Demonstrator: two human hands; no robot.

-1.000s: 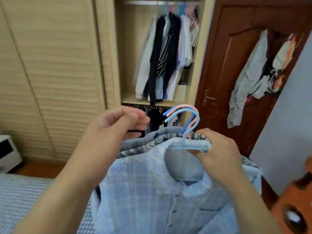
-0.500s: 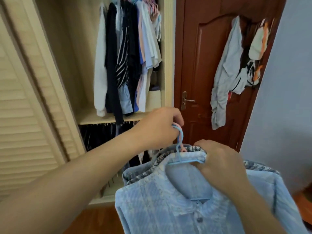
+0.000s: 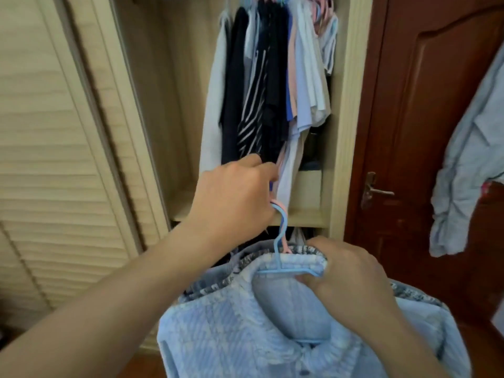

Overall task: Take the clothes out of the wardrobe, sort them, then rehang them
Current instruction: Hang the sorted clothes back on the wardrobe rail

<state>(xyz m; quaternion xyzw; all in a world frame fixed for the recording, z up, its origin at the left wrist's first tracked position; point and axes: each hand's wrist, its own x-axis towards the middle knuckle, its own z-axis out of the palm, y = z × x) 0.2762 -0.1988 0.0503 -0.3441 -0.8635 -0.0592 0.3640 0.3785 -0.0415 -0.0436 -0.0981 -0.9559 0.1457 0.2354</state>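
1. Rehanging looks under way: a bundle of shirts [image 3: 245,331] on hangers sits in both hands in front of the open wardrobe [image 3: 346,132], while plenty of clothes [image 3: 272,85] already hang on the rail inside.
2. Left hand [image 3: 234,203]: fingers curled round the blue and pink hanger hooks [image 3: 282,216].
3. Right hand [image 3: 351,279]: fingers clamp the top shirt's collar and blue hanger bar [image 3: 286,272].

Pale blue checked shirt [image 3: 234,331] on blue hanger [image 3: 281,241] fronts stacked shirts; dark and pale clothes [image 3: 272,85] hang in wardrobe [image 3: 346,105].
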